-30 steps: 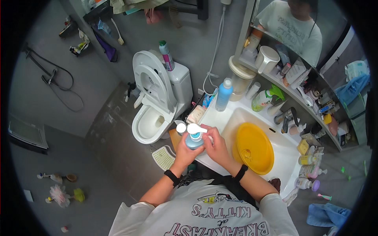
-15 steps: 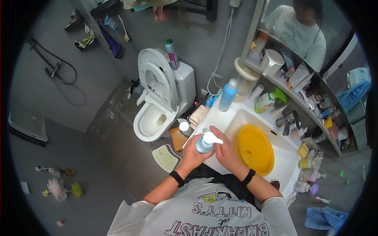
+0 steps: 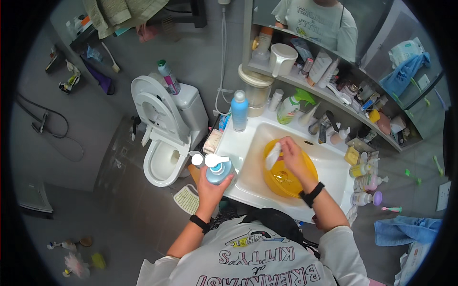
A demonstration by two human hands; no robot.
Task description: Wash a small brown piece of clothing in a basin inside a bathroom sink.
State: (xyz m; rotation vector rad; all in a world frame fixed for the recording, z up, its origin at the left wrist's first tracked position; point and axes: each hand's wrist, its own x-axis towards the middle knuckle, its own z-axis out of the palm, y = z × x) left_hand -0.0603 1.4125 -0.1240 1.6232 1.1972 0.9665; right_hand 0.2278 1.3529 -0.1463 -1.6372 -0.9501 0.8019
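Observation:
My left hand (image 3: 213,188) is wrapped around a light-blue pump bottle (image 3: 220,175) with a white pump head, held upright at the sink's left edge. Over a yellow basin (image 3: 305,186) my right hand (image 3: 294,159) pinches a small, elongated white piece (image 3: 273,156) whose kind I cannot make out. The piece hangs from my fingertips by the basin's far left rim. The basin rests in the white sink (image 3: 249,164), and a little water seems to shine at its bottom.
Behind the sink stand a blue spray can (image 3: 239,112), a green-topped spray bottle (image 3: 289,109) and the tap (image 3: 326,126). Several bottles and a yellow soap bar (image 3: 352,155) line its right side. A crowded shelf (image 3: 286,76) hangs above; the toilet (image 3: 162,159) is at left.
My hands have parted. The right one moved from beside the bottle to over the basin, where it now holds the white piece. The view has shifted to the right.

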